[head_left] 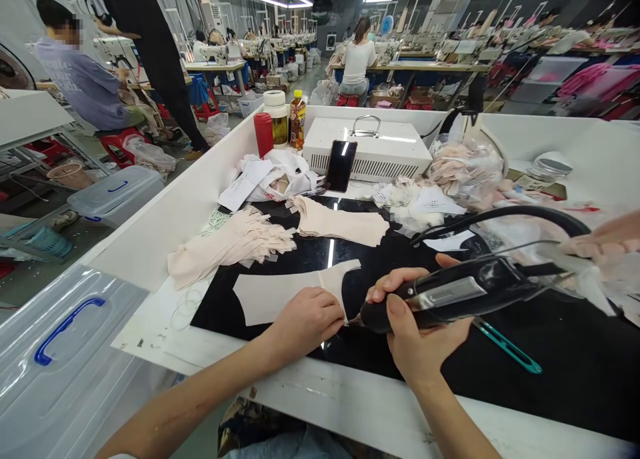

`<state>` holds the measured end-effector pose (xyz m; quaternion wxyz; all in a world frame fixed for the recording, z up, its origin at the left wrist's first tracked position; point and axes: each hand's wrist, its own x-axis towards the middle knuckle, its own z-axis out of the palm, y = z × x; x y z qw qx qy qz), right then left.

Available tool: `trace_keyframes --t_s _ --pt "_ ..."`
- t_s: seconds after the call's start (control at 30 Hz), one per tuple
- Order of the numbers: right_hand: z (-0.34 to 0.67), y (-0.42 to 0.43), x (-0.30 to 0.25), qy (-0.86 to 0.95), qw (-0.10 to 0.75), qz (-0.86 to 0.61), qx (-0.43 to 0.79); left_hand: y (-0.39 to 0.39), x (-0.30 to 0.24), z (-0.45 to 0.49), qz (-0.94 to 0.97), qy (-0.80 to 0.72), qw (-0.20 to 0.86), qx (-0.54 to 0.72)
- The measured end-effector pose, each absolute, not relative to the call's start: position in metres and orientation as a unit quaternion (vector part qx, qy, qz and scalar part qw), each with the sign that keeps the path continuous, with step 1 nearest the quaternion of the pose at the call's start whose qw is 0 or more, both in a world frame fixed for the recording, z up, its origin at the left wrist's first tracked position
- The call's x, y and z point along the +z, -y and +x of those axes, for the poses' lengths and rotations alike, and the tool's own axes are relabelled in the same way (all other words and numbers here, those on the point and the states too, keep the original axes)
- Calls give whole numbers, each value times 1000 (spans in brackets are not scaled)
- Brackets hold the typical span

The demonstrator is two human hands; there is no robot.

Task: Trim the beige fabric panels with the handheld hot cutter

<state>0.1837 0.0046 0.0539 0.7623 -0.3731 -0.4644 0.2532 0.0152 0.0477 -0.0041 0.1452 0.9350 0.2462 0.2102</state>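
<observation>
A beige cut fabric piece (280,296) lies flat on the black glossy board in front of me. My left hand (313,312) rests on its near right corner, fingers bent and pressed together on the edge. My right hand (420,339) is wrapped around a black hand-held tool (450,292) with a silvery panel and a cable. The tool's narrow tip points left and meets the fabric edge right beside my left fingertips. Beyond the piece lie a neat stack of beige fabric pieces (343,222) and a looser fanned pile of them (230,242).
Right of my right hand lies a teal slim tool (507,346). A phone (341,166) leans against a white vented metal box (367,146). Bottles (297,119), a red cup (263,134) and plastic bags stand behind. Lidded clear bins (65,379) are at left; people sit at sewing tables beyond.
</observation>
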Motion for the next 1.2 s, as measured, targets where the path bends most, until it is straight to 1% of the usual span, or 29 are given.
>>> trace_keyframes --t_s 0.3,0.63,0.9,1.2 --pt "185 3 52 466 758 -378 255 -53 1 18 922 -276 177 204" --pt "182 5 53 458 766 -367 261 -52 -1 21 918 -302 160 204" --pt "182 6 53 460 765 -370 257 -48 -9 25 930 -274 120 213" --pt "181 6 56 452 769 -368 261 -51 -14 21 945 -233 119 195"
